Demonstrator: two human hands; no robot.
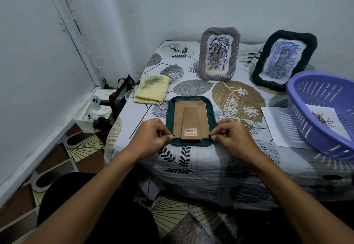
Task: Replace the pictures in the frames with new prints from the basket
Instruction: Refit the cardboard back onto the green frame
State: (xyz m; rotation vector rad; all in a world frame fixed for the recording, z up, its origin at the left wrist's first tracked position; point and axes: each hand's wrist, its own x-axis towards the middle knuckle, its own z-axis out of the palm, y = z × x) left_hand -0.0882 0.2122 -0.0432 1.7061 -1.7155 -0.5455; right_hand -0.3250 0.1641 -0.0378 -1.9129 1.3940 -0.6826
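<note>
While the green frame (189,121) lies face down near the front edge of the bench (191,159), both hands are at its near corners: the left hand (153,135) pinches at the lower left corner of the cardboard backing (189,117), and the right hand (229,136) pinches at the lower right, fingers (169,138) closed on what look like small tabs, though they are too small to make out. Judging by this, the step is freeing or locking the backing, so even work on both sides should keep the board from skewing, with the folded stand left flat. Room is fair: a yellow cloth (151,90) sits just beyond the frame's left corner, and the purple basket (321,117), a print (325,119) inside, stands well to the right on a loose sheet (275,125). Two frames, the grey frame (219,53) and the dark frame (285,60), stand propped at the back, well apart from the hands. With the front edge so close, sliding the frame nearer looks risky.
</note>
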